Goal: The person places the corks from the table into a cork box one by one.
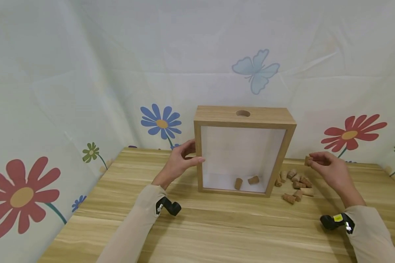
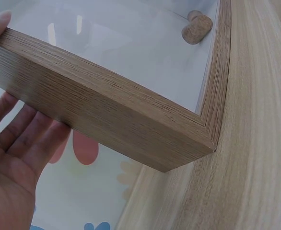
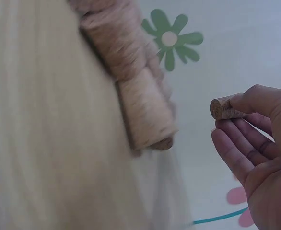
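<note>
A wooden shadow box (image 1: 245, 119) with a clear front and a round hole in its top stands upright on the table. Two corks (image 1: 238, 183) lie inside on its floor. My left hand (image 1: 181, 160) grips the box's left side, thumb on the front frame and fingers behind, as the left wrist view also shows. Right of the box, my right hand (image 1: 332, 171) pinches a cork (image 3: 227, 108) between thumb and fingers, raised above the table. Below that hand lies a loose pile of several corks (image 1: 298, 185), blurred in the right wrist view.
The wood-grain table (image 1: 197, 226) extends in front of the box and to both sides. Behind it hangs a pale cloth (image 1: 191, 47) printed with flowers and a butterfly. The corks lie close to the box's right side.
</note>
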